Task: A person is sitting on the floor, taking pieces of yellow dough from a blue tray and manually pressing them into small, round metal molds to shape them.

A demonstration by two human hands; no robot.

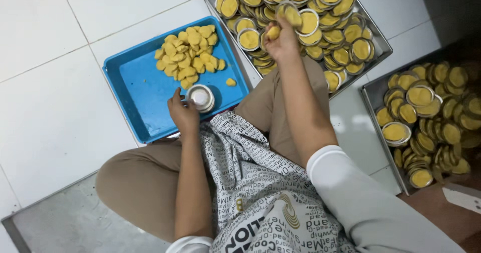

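Observation:
I sit cross-legged on a white tiled floor. My left hand (183,113) grips a stack of small round metal moulds (201,97) at the near edge of a blue tray (135,90). A pile of yellow dough pieces (188,55) lies at the tray's far side, with one loose piece (230,82) apart. My right hand (281,38) is raised over a metal tray (379,41) heaped with several dough-filled moulds, and pinches a filled mould (289,13) with a bit of dough (273,32) in the fingers.
A second metal tray (372,92) piled with filled moulds stands on the right. An empty metal tray (65,223) lies at the lower left by my knee. A patterned cloth (250,183) covers my lap.

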